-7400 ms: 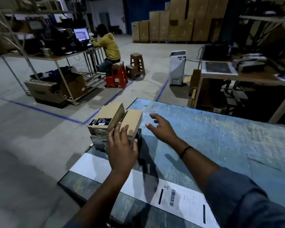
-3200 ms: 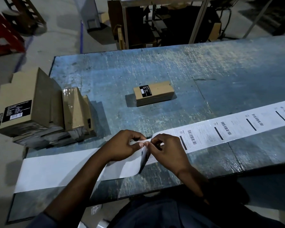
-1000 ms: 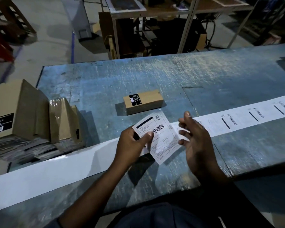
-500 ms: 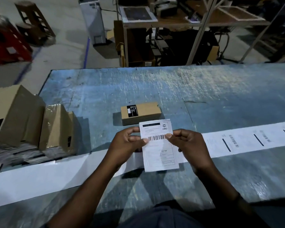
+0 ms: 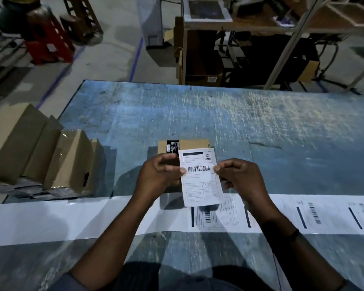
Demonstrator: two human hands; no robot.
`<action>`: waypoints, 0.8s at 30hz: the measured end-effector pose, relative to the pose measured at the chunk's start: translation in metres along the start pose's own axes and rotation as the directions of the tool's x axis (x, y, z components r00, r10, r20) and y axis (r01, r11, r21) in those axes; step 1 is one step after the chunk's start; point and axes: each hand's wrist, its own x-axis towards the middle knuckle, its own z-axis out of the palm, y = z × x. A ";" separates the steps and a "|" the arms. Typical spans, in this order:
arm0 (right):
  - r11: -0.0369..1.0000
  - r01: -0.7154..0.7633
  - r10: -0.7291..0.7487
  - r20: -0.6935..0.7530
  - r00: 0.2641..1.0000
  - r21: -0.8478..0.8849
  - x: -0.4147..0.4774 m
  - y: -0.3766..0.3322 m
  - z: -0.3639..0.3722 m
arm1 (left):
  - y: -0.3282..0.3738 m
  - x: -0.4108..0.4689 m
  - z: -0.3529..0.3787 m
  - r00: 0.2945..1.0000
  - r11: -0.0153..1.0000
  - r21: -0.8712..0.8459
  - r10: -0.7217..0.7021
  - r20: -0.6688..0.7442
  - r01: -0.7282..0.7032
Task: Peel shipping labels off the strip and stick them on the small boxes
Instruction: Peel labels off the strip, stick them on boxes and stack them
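I hold a peeled white shipping label [image 5: 200,177] with a barcode upright in front of me. My left hand [image 5: 158,175] pinches its left edge and my right hand [image 5: 240,177] pinches its right edge. Just behind the label lies a small brown box [image 5: 189,144] with a black sticker; the label's top overlaps its near side in view. The label strip [image 5: 324,215] runs across the blue table [image 5: 261,122] under my wrists, with printed labels to the right and bare white backing [image 5: 51,219] to the left.
A pile of small brown boxes [image 5: 51,152] leans at the table's left end. Beyond the far edge are a metal shelf rack [image 5: 250,38], cartons, a red stool [image 5: 48,43] and a grey floor with blue lines.
My hands carried the label forward, so its top now overlaps the small box in view. One second ago only my left hand held it; both hands pinch it now.
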 end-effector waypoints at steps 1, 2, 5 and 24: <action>1.000 0.015 -0.015 0.006 1.000 -0.018 0.005 0.000 0.001 | 0.000 0.004 0.000 1.000 1.000 0.002 -0.002 -0.016 0.002; 0.999 0.030 -0.030 0.004 1.000 -0.032 0.010 -0.001 0.002 | 0.001 0.007 0.000 1.000 1.000 -0.009 -0.005 -0.031 0.004; 0.999 0.034 -0.035 -0.018 0.999 -0.028 0.027 -0.006 0.005 | 0.006 0.018 0.000 0.998 1.000 -0.025 0.001 -0.066 -0.003; 0.983 -0.175 0.176 -0.023 0.984 0.051 0.098 -0.009 0.028 | 0.013 0.077 -0.014 0.933 0.848 0.522 0.255 -0.255 -0.089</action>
